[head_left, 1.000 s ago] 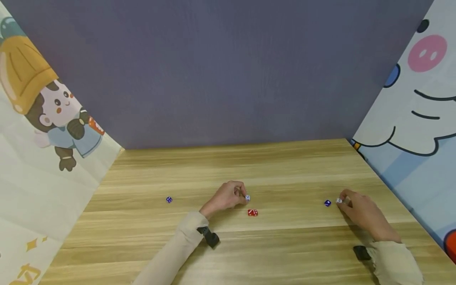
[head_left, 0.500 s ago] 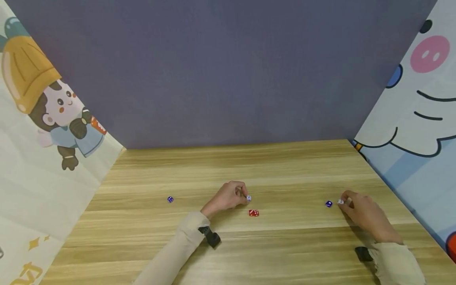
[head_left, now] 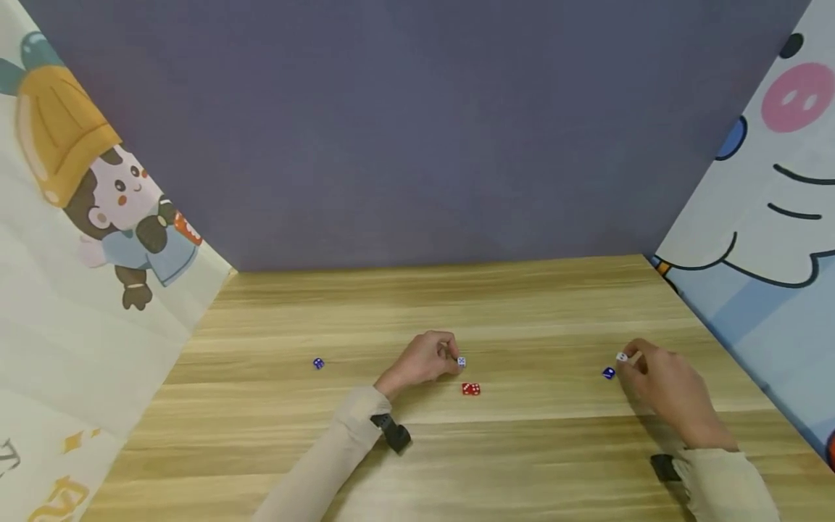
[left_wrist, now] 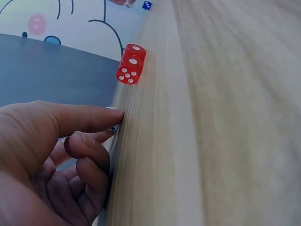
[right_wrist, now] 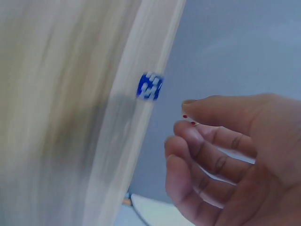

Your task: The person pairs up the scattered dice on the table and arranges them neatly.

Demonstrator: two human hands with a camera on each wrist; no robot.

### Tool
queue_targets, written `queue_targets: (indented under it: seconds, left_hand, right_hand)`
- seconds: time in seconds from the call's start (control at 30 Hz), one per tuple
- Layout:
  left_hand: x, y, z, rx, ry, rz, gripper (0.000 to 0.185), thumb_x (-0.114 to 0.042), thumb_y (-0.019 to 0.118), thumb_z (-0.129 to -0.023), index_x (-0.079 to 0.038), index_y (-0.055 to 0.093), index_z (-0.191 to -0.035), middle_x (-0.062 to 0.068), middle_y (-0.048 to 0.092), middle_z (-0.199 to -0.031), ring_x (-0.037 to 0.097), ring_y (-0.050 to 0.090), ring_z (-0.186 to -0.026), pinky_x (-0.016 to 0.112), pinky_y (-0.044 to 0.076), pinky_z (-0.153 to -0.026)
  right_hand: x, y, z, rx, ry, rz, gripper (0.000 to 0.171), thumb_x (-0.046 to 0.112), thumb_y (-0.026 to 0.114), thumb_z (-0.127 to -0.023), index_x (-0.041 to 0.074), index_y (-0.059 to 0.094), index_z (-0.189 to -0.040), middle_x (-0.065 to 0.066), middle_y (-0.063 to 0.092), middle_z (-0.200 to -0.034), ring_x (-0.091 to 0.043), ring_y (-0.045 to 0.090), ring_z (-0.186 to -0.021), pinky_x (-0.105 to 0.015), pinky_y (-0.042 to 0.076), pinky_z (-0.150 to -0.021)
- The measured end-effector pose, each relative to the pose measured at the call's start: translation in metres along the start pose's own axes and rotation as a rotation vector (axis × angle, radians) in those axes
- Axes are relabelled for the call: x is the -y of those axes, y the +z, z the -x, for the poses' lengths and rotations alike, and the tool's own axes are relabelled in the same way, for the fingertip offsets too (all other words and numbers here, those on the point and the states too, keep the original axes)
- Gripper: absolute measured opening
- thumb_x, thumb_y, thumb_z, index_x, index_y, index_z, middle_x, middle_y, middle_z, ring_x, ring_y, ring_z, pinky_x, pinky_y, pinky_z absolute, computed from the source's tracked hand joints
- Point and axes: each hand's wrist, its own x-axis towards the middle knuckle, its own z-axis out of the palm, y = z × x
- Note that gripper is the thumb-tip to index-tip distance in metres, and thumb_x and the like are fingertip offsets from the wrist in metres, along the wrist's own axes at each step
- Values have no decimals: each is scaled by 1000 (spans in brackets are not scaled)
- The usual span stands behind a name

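Two hands pinch white dice: left hand [head_left: 424, 359] on one [head_left: 461, 361] resting square on the worktop [head_left: 522, 304], right hand [head_left: 659, 384] lifting another [head_left: 622, 357]

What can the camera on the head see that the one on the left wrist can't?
Only the head view shows a blue die far to the left on the table, the cartoon child on the left wall, and the whole right hand pinching a white die.

Only the left wrist view shows the red die's white dots up close.

Both show the left hand, the red die, the blue die by the right hand and the wooden table.
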Motion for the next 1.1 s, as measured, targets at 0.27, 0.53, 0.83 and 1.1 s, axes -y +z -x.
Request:
queue_targets:
  seconds: [0.27,0.53,0.83,1.1]
  left_hand:
    - [0,4,-3,-10,13,-9,12,-9,80,-83,-10,67,-85,6,64,-63,7,47,-44,21,38,-43]
    - [0,4,-3,-18,14,-36,13,-9,80,-83,-11,67,-84,3,62,-61,8,48,-44,21,39,-43]
    - [-1,0,-1,-23,3,-40,13,-9,80,-82,-12,68,-85,1,59,-59,8,48,-43,21,38,-43]
    - [0,3,-4,-32,-4,-69,16,-10,82,-80,-14,67,-84,-3,57,-56,7,48,-43,20,38,-43]
  right_hand:
    - [27,10,-11,-54,-164,53,16,12,73,-89,2,66,-101,4,62,-67,-2,46,-49,-25,37,-44]
    - [58,14,-40,109,-230,-27,14,13,72,-92,6,67,-102,7,61,-71,-3,50,-56,-26,41,-50]
    - [98,47,-71,329,-343,-153,7,10,74,-89,14,68,-89,9,63,-74,-3,56,-65,-27,48,-60]
    - [123,66,-80,342,-358,-122,15,5,75,-86,14,66,-79,7,61,-72,-5,53,-62,-27,46,-57]
